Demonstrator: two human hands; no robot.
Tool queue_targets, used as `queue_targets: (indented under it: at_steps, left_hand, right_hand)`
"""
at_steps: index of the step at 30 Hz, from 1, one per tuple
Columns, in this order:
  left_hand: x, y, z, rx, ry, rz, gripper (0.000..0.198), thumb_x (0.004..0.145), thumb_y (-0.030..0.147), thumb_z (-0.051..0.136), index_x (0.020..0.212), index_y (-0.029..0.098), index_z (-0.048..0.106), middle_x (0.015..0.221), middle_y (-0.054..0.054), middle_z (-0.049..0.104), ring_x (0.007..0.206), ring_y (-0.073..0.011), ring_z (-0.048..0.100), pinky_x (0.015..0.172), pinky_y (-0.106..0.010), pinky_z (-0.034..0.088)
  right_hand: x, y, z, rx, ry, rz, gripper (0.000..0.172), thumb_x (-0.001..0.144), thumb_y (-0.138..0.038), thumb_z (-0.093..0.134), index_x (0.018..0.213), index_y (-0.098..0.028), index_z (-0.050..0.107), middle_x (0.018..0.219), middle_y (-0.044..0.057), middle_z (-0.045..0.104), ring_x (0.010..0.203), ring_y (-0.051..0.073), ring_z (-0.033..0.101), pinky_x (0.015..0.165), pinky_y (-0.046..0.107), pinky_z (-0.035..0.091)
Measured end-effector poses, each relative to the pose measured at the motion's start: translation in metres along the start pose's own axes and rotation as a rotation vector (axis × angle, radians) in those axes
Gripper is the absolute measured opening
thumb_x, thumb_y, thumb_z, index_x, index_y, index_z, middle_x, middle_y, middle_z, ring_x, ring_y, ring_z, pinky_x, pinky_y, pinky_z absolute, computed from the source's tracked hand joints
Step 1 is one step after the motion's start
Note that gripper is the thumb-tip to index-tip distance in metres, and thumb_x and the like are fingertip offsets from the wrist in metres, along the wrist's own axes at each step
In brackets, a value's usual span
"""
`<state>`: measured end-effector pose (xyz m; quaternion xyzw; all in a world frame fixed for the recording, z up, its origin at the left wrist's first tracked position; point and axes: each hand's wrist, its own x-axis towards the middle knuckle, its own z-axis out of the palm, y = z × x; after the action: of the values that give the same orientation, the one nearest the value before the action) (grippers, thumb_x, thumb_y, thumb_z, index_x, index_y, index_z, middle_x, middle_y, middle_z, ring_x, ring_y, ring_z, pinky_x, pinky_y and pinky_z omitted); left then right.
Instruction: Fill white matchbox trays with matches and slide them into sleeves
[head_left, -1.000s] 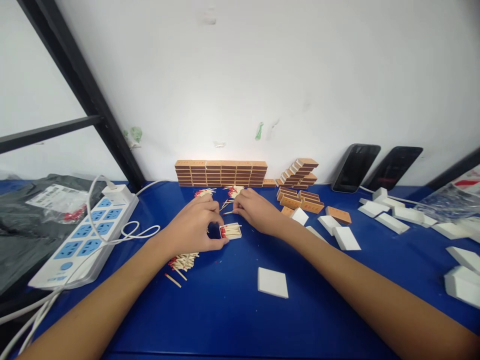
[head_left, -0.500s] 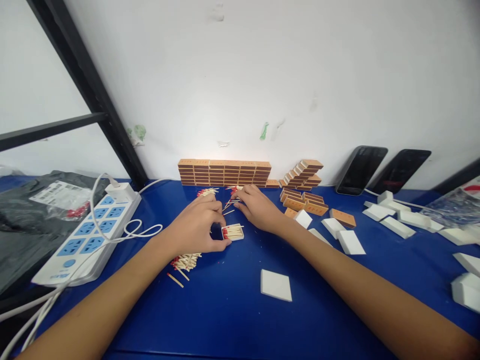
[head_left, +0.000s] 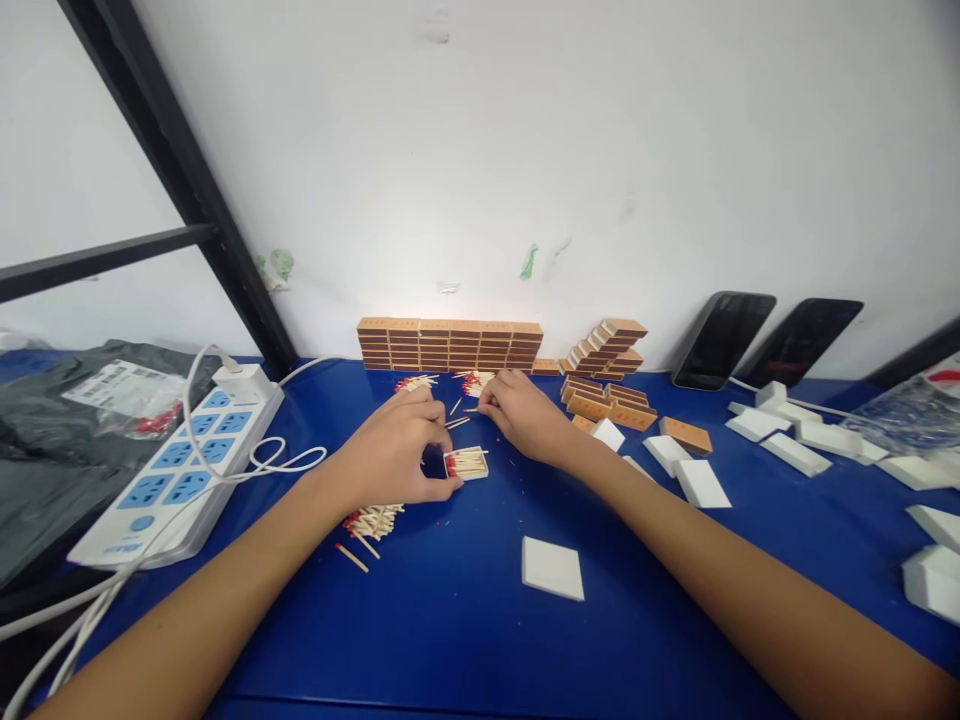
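My left hand curls round the left end of a small white matchbox tray, thumb at its near side. Red-headed matches lie inside the tray. Just beyond it, my right hand is closed in a pinch on a single match, its red head pointing left. A heap of loose matches lies behind the right fingertips, and another heap is behind my left hand. More loose matches are piled under the left wrist, partly hidden. A few single matches lie between the hands.
Stacked matchboxes line the wall, with a leaning stack to their right. White trays are scattered at the right, and one white piece lies in front. Two phones lean on the wall. A power strip stands left.
My right hand has drawn back slightly from the far match heap, uncovering more of it, with one match in its fingertips. My left hand stays at the tray.
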<state>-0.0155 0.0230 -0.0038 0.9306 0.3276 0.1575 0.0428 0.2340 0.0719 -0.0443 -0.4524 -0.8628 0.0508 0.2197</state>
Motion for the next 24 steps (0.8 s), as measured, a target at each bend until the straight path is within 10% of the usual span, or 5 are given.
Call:
queue_targets:
  at_steps: [24]
  left_hand:
    - [0.001, 0.001, -0.002, 0.012, 0.007, 0.012, 0.026, 0.081, 0.047, 0.087, 0.085, 0.022, 0.081, 0.088, -0.004, 0.066, 0.094, -0.0253, 0.058, 0.099, -0.046, 0.049]
  right_hand:
    - [-0.003, -0.027, 0.000, 0.084, -0.051, -0.071, 0.006, 0.104, -0.021, 0.066, 0.099, -0.019, 0.065, 0.108, 0.011, 0.066, 0.111, 0.027, 0.058, 0.101, 0.042, 0.048]
